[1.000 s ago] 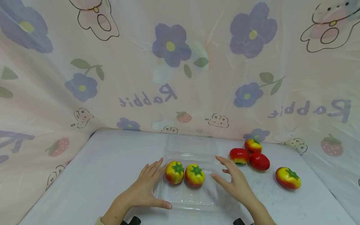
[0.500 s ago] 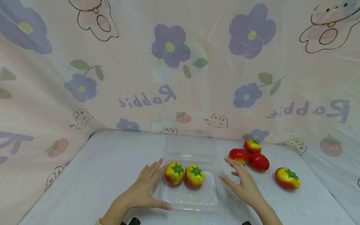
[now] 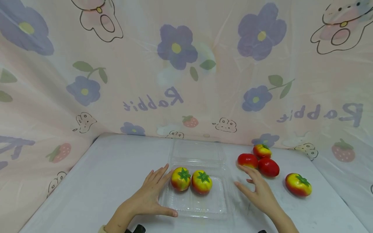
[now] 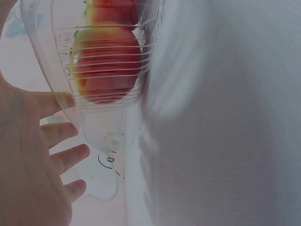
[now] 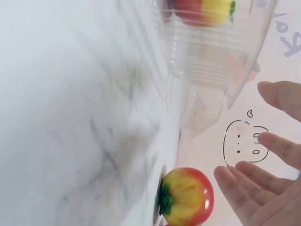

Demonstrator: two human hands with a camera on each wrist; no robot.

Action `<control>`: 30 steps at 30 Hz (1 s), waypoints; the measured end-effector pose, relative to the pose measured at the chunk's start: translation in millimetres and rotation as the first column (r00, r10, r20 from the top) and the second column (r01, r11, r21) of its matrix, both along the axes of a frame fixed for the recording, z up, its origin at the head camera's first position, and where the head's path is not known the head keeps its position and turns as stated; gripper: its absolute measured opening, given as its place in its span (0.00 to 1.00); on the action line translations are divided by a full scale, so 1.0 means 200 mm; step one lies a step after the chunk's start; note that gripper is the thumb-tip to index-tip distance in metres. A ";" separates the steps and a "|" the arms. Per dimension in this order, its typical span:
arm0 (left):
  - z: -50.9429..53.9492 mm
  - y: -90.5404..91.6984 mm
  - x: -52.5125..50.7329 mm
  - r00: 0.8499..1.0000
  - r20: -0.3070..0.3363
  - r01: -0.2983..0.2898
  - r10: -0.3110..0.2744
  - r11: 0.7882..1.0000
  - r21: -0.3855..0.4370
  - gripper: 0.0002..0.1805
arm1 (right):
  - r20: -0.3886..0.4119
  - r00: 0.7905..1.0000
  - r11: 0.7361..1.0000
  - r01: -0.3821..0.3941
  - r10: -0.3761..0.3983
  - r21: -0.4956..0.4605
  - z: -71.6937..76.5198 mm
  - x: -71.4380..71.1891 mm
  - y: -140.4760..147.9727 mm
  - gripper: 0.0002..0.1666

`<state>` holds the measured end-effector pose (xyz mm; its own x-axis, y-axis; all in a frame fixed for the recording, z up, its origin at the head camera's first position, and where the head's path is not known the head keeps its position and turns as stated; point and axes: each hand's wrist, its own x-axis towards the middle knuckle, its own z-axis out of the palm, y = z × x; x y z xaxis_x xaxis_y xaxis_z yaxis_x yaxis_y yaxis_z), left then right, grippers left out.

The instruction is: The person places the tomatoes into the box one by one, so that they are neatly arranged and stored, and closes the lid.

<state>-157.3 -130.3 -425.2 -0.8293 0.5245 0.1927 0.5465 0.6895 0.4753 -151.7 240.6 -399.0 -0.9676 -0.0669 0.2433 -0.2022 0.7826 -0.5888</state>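
A clear plastic clamshell box (image 3: 201, 215) lies with its lid (image 3: 198, 150) folded back. Inside, side by side in its far half, are two red-and-yellow tomato-like fruits, a left one (image 3: 180, 180) and a right one (image 3: 201, 183), with green star-shaped tops. My left hand (image 3: 149, 198) is spread at the box's left side; in the left wrist view its fingers (image 4: 63, 134) lie against or just beside the rim. Off the box's right side hovers my right hand (image 3: 260, 191), fingers extended and holding nothing. Its fingertips overlap a red fruit (image 3: 247, 160) in the head view; contact is unclear.
Two more fruits, a red one (image 3: 268, 167) and a yellow-topped one (image 3: 262, 150), cluster at the back right. Another fruit (image 3: 298, 184) lies apart, farther right. A patterned curtain (image 3: 204, 81) rises behind the white table (image 3: 116, 168).
My right hand has moved away from the box to the right, toward the fruit cluster. The left hand, the box and the fruits have stayed in place.
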 end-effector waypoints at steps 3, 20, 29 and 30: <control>0.00 0.00 0.00 1.000 0.006 -0.001 0.001 1.000 0.000 0.67 | -0.004 1.000 1.000 0.002 -0.002 0.000 0.00 0.00 0.02 0.36; 0.00 0.00 0.00 1.000 0.017 -0.002 0.002 1.000 -0.006 0.67 | 0.084 0.994 0.998 0.063 -0.064 0.019 -0.02 0.02 0.14 0.36; 0.00 0.00 0.00 1.000 0.019 -0.007 0.007 1.000 -0.005 0.67 | 0.110 0.989 0.995 0.093 -0.097 0.044 -0.02 0.02 0.19 0.37; 0.00 0.00 0.00 1.000 0.021 -0.007 0.007 1.000 -0.002 0.67 | 0.111 0.989 0.994 0.096 -0.100 0.046 -0.02 0.02 0.20 0.37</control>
